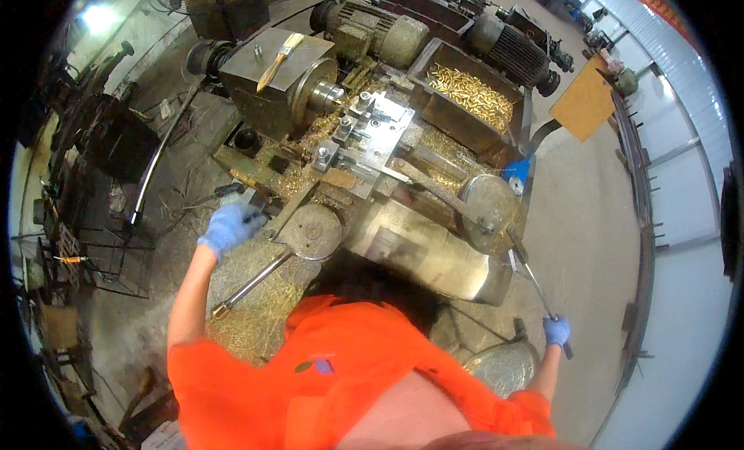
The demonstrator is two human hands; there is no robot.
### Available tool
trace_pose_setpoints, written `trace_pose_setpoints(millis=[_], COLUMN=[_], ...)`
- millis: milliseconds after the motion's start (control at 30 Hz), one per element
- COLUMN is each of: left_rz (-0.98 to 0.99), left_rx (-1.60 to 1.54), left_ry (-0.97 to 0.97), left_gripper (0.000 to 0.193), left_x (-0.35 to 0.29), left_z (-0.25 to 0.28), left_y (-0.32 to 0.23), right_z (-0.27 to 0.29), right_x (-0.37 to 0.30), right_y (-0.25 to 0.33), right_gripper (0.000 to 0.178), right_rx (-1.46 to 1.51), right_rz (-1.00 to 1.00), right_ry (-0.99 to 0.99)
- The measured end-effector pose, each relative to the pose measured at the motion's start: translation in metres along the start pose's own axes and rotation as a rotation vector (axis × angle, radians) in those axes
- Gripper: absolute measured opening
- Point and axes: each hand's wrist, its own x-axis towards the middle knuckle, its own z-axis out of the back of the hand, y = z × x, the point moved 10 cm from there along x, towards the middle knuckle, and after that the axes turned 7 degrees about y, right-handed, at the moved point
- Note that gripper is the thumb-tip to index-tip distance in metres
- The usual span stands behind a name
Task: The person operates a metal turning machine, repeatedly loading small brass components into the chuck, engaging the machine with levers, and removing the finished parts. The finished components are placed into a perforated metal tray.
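Note:
My right hand (556, 331), in a blue glove, is closed round the end of a long metal lever (533, 281). That lever runs up to the round hub (490, 210) on the right of a small lathe. At the machine's left side is my left hand (231, 227), also gloved in blue. Its fingers are blurred beside a dark part at the lathe's edge, so what they do cannot be made out. Between the hands lie the steel tool slide (376, 136) with bolted tool holders and the chuck (324, 97). Brass chips cover the bed around them.
A metal bin (473, 93) of small brass pieces stands behind the slide. A wooden-handled brush (279, 61) rests on the headstock. A second lever (252, 287) sticks out from the near left hub (311, 229). Motors (511, 51) and a tan board (583, 100) stand farther off.

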Motion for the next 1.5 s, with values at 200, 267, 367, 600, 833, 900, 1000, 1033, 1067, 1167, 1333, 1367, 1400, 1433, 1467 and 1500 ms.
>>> trace_pose_setpoints(millis=[200, 267, 367, 600, 833, 900, 1000, 1033, 1067, 1167, 1333, 1367, 1400, 1433, 1467, 1500], left_rz=[-0.003, 0.01, -0.135, -0.933, -1.603, -1.662, -1.72, -1.731, -1.723, -1.757, -1.73, -1.713, -1.62, -1.52, -1.498, -1.364], left_rx=[-0.15, 0.167, 0.398, 0.394, 0.289, 0.419, 0.306, 0.308, 0.301, 0.308, 0.243, 0.222, 0.191, 0.16, 0.133, 0.124], left_ry=[0.13, 0.188, -0.043, -0.504, -0.128, -0.007, -0.022, -0.017, -0.01, -0.012, -0.084, -0.111, -0.161, -0.213, -0.24, -0.281], left_gripper=[0.032, 0.034, 0.03, 0.025, 0.024, 0.023, 0.022, 0.022, 0.021, 0.021, 0.019, 0.019, 0.018, 0.018, 0.018, 0.018], left_x=[-0.075, -0.075, -0.079, -0.116, -0.2, -0.225, -0.227, -0.228, -0.229, -0.233, -0.217, -0.211, -0.201, -0.191, -0.172, -0.151], left_z=[-0.036, -0.037, 0.004, 0.094, 0.051, 0.016, 0.038, 0.038, 0.038, 0.041, 0.064, 0.073, 0.084, 0.094, 0.102, 0.107], left_y=[-0.024, -0.037, -0.085, -0.304, -0.414, -0.456, -0.42, -0.418, -0.417, -0.414, -0.394, -0.386, -0.372, -0.355, -0.34, -0.322], right_z=[-0.02, -0.031, -0.023, -0.038, -0.073, -0.092, -0.047, -0.046, -0.047, -0.056, -0.047, -0.045, -0.037, -0.025, -0.028, -0.035], right_x=[0.011, 0.017, 0.016, 0.025, 0.042, 0.015, 0.014, 0.011, 0.01, 0.009, 0.002, -0.002, 0.009, 0.014, -0.012, -0.014], right_y=[-0.056, -0.067, -0.046, -0.059, -0.093, -0.027, -0.049, -0.049, -0.047, -0.073, -0.077, -0.079, -0.053, -0.032, -0.056, -0.063], right_gripper=[0.03, 0.029, 0.032, 0.034, 0.038, 0.04, 0.042, 0.043, 0.044, 0.038, 0.037, 0.037, 0.037, 0.036, 0.036, 0.035], right_rx=[0.004, -0.02, -0.156, -0.169, -0.386, -0.248, -0.354, -0.373, -0.391, -0.171, -0.126, -0.108, -0.09, -0.12, -0.09, -0.077], right_rz=[-0.08, -0.078, -0.055, -0.049, -0.03, -0.033, -0.077, -0.066, -0.054, -0.1, -0.199, -0.211, -0.176, -0.109, -0.179, -0.179], right_ry=[0.027, 0.038, 0.044, 0.06, 0.183, 0.237, 0.218, 0.214, 0.211, 0.144, 0.16, 0.157, 0.153, 0.174, 0.144, 0.127])
